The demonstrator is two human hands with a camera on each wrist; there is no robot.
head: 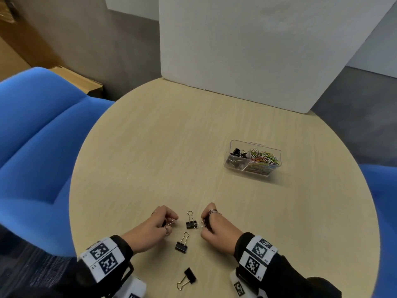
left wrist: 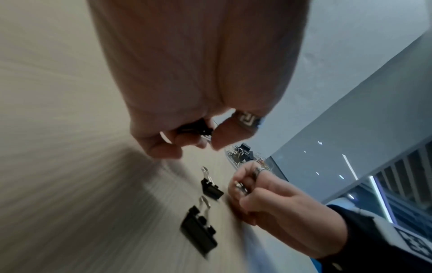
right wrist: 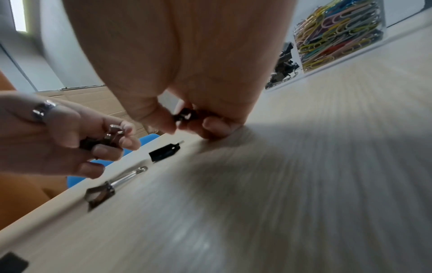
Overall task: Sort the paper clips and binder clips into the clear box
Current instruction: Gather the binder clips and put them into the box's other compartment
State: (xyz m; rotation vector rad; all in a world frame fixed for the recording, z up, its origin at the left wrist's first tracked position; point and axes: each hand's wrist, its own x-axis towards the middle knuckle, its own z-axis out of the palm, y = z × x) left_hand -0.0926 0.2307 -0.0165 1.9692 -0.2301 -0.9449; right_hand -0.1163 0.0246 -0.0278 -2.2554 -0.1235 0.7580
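Observation:
My left hand (head: 169,222) pinches a black binder clip (left wrist: 195,127) just above the table, its silver handles poking out to the right. My right hand (head: 204,226) grips another black binder clip (right wrist: 185,115), its wire handles pointing left. Between the hands lies a loose binder clip (head: 190,223), a second one (head: 181,244) sits just nearer me, and a third (head: 189,276) lies by the front edge. The clear box (head: 233,145) stands far right, with black binder clips (head: 238,152) in its left compartment and coloured paper clips (head: 263,158) in its right.
The round light-wood table (head: 171,147) carries a large white foam board (head: 257,50) standing at its back edge. A blue sofa (head: 32,136) lies to the left and another blue seat (head: 384,190) to the right.

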